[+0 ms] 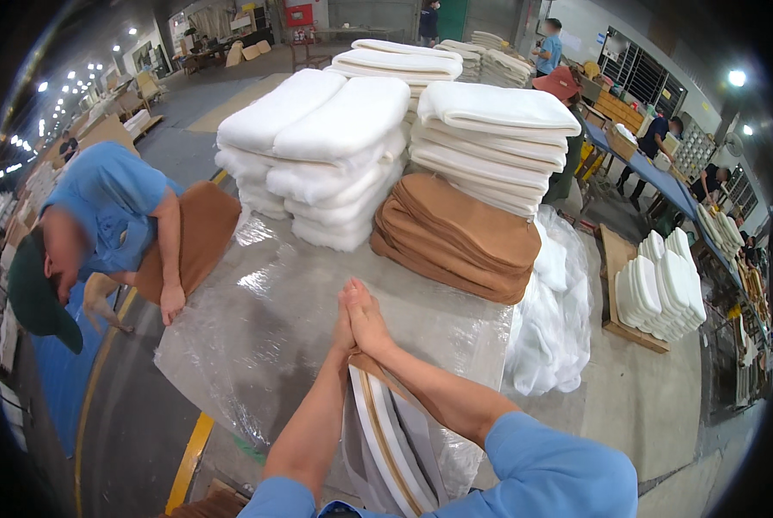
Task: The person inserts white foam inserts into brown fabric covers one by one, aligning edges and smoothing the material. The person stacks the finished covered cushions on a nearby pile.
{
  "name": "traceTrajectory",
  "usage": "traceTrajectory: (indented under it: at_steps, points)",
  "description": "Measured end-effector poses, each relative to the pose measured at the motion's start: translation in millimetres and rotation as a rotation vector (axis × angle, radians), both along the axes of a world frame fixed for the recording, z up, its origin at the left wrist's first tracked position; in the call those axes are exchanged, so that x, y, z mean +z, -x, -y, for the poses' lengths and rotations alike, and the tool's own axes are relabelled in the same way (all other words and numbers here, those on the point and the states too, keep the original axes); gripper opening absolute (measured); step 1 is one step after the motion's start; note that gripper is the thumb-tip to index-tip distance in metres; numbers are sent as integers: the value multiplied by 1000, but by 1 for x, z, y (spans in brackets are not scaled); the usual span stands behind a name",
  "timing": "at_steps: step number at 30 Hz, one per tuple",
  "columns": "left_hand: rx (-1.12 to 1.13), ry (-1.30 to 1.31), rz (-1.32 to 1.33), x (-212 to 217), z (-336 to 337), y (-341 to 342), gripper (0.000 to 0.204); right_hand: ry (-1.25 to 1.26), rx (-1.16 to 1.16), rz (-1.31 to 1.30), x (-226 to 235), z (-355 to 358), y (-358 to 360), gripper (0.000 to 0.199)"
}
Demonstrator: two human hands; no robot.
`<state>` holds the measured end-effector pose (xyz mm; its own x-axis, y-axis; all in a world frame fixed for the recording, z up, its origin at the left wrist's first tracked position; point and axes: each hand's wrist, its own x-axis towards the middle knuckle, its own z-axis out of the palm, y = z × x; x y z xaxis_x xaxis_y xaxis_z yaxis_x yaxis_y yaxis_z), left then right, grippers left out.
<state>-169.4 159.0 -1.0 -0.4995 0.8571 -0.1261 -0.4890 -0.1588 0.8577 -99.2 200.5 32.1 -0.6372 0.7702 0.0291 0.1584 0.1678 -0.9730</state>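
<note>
My left hand [344, 326] and my right hand [368, 321] are pressed together, their fingers stretched out away from me over a plastic-covered surface [257, 345]. Near my wrists begins a long piece of grey fabric with white bands and a tan strip [371, 414]. It runs back between my forearms toward my body; I cannot tell whether it is a cover with padding inside. Beyond my fingers lies a stack of brown cushion-shaped fabric pieces [460, 233]. No object shows between my fingers, though the palms' inner sides are hidden.
Tall stacks of white padding [317, 129] and folded white pads [494, 129] stand beyond. At left, a co-worker [114, 207] in a blue shirt leans over a brown piece [192, 233]. Bagged white padding [555, 319] lies at right, near a pallet [611, 285] of white cushions.
</note>
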Motion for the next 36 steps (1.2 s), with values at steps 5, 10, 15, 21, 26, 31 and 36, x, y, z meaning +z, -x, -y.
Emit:
traceTrajectory:
  at_steps: [5, 10, 15, 21, 26, 31, 36]
  points:
    - [45, 53, -86, -20, -2, 6, 66, -182, 105, 101, 29, 10, -5, 73]
    - [50, 274, -578, -26, 4, 12, 60, -2, 251, 38, 11, -7, -1, 61]
    - [96, 294, -131, -17, 84, -49, 61, 450, 364, -198, -25, -22, -38, 51]
    - [-372, 504, 153, -31, 214, -179, 64, 3, -24, -75, -25, -74, -131, 47]
    - [-565, 534, 334, -41, 293, -232, 67, 408, -426, -113, -17, -77, -243, 55]
    - [-560, 426, 354, -34, 321, -225, 70, 440, -753, -170, -6, -64, -325, 63]
    - [-461, 249, 236, -15, 319, -182, 74, 328, -982, -83, -1, -51, -398, 65]
